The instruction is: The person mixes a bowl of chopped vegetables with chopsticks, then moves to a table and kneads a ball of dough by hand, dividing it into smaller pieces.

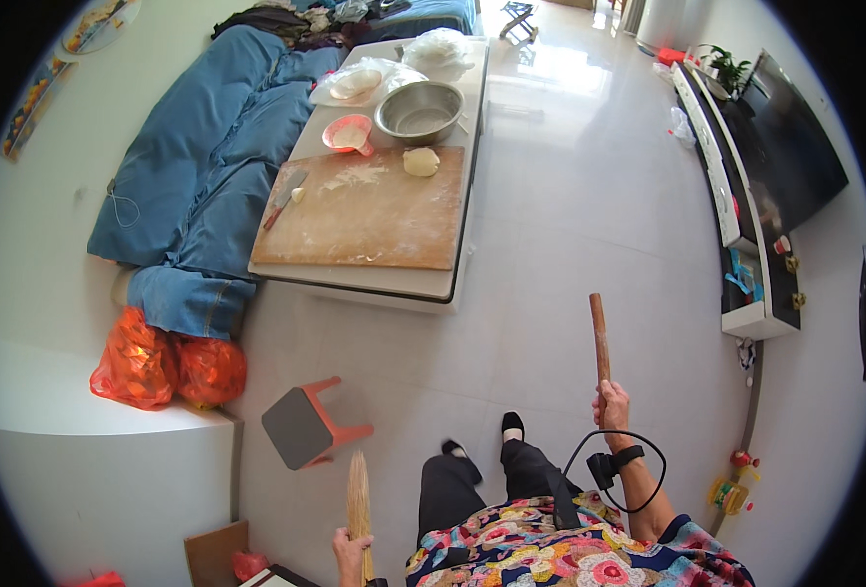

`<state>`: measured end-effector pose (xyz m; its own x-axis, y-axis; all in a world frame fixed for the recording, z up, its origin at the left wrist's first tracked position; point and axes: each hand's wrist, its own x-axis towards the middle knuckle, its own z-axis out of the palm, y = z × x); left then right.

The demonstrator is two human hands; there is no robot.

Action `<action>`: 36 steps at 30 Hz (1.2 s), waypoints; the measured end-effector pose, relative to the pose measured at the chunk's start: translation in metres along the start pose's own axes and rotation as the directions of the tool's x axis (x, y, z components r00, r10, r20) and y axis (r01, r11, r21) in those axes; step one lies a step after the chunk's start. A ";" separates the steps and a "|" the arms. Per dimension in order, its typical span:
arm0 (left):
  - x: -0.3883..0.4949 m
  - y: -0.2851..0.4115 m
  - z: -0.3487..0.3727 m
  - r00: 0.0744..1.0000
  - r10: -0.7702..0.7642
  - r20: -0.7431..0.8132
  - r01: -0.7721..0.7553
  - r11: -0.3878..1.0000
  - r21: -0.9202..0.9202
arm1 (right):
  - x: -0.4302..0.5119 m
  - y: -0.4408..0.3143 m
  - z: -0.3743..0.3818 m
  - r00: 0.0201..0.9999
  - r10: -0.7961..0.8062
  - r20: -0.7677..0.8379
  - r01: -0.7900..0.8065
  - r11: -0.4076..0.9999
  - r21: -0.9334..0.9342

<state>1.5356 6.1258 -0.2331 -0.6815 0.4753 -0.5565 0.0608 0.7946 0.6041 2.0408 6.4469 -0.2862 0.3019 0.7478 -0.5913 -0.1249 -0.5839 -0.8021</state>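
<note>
My right hand (612,408) grips a brown wooden rolling pin (598,330) near its lower end and holds it upright over the floor. A device with a looped black cable is strapped to that wrist. At the lower edge, my left hand (352,550) is closed around a bundle of thin straw-coloured sticks (359,495), whose material I cannot make out. Ahead, a floured wooden board (374,220) lies on the table. On it rest a ball of dough (421,162), a small dough piece (298,195) and a knife (286,198) with a wooden handle.
Behind the board stand a steel basin (419,111), a pink scoop of flour (348,135) and plastic bags (438,53). A stool (299,429) stands on the floor at left, near red bags (136,359) and a blue sofa (191,147). A TV cabinet (759,319) lines the right wall.
</note>
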 end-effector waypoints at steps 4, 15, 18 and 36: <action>0.051 0.052 0.008 1.000 -0.003 0.027 0.003 1.000 -0.007 | 0.037 -0.035 0.053 0.999 -0.011 0.051 0.016 0.996 -0.092; 0.279 0.230 -0.002 0.970 0.214 0.113 -0.212 0.977 -0.026 | 0.115 -0.138 0.236 0.997 -0.028 0.065 0.034 0.996 -0.087; 0.341 0.284 -0.004 0.954 0.267 0.139 -0.258 0.963 -0.078 | 0.140 -0.156 0.285 0.994 -0.094 0.061 0.096 0.995 -0.023; 0.550 0.558 0.061 0.853 0.503 0.138 -0.506 0.862 -0.018 | 0.329 -0.304 0.438 0.938 -0.305 0.167 0.326 0.938 -0.116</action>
<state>1.2391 6.8542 -0.2369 -0.4499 0.8575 -0.2495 0.3840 0.4380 0.8129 1.7642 7.0092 -0.2736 0.1629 0.9320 -0.3238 0.0908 -0.3410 -0.9357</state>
